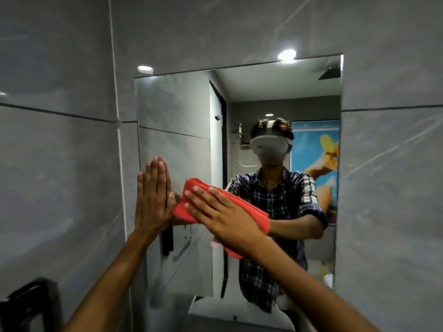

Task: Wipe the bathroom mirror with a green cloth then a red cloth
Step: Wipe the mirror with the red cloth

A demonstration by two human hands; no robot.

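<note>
mirror [182, 111], flat and glossy: right hand [223, 219] presses folded red cloth [191, 188] flat-fingered; left hand [153, 200] flat, released, at left edge.

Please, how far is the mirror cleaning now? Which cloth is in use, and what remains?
The green cloth is not in view, so that first pass looks finished, though the picture cannot prove it. In hand: the right hand presses the red cloth flat on the mirror, low and left of its middle. The left hand rests flat on the glass near the left edge. Left: probably the upper and right parts.
</note>
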